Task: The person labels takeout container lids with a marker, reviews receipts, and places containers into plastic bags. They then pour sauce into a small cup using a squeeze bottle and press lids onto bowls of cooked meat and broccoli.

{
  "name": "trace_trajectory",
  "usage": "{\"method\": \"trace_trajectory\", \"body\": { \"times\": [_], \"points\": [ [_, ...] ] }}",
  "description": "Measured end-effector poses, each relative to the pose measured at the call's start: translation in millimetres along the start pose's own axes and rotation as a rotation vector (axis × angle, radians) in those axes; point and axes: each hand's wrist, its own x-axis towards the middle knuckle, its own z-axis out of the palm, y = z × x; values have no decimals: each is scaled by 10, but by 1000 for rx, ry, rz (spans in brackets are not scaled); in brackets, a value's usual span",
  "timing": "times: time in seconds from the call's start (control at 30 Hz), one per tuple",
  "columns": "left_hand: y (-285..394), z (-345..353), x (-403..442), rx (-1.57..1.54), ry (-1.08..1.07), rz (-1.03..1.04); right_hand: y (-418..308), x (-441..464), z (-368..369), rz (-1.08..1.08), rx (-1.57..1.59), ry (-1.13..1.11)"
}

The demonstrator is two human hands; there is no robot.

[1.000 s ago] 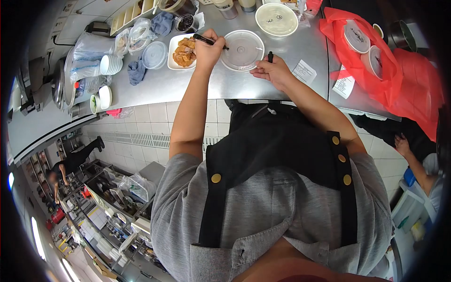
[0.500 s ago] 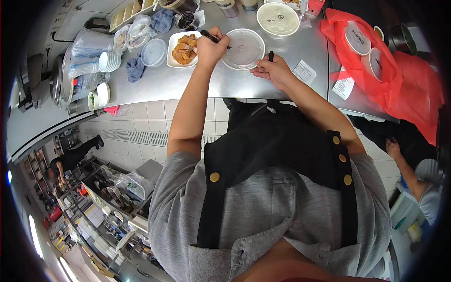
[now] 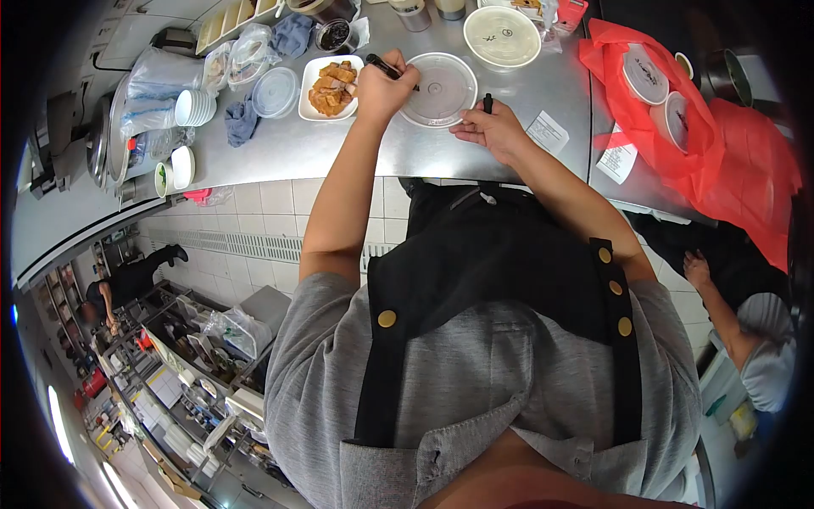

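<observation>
My left hand (image 3: 383, 92) is closed around a black marker (image 3: 384, 67), its writing end down by the left part of a round translucent lid (image 3: 441, 92). The hand covers some of the marker. At the lid's lower right rim is my right hand (image 3: 496, 131), its fingertips against the edge. A black marker cap (image 3: 487, 103) sticks up from between its fingers. Just left of my left hand stands a square white dish (image 3: 314, 112) of browned, cut-up food (image 3: 332, 89). Beyond the lid is a round lidded bowl (image 3: 502, 38) with dark handwriting on top.
A printed slip (image 3: 548, 132) lies right of my right hand. Farther right, a red bag (image 3: 712, 136) holds lidded bowls (image 3: 645, 73). On the left are a clear round lid (image 3: 275, 92), a blue cloth (image 3: 242, 122) and stacked cups (image 3: 196, 109). Another person (image 3: 746, 314) stands at right.
My left hand and the marker have shifted slightly over the lid. My right hand stays at the rim. The whole view has moved a little.
</observation>
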Motion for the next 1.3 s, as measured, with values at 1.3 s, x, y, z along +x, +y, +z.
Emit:
{"method": "trace_trajectory", "body": {
  "times": [1.3],
  "points": [
    [10, 138, 77, -274, -13, -51, 4, 38, -19, 5, 23, -26]
  ]
}}
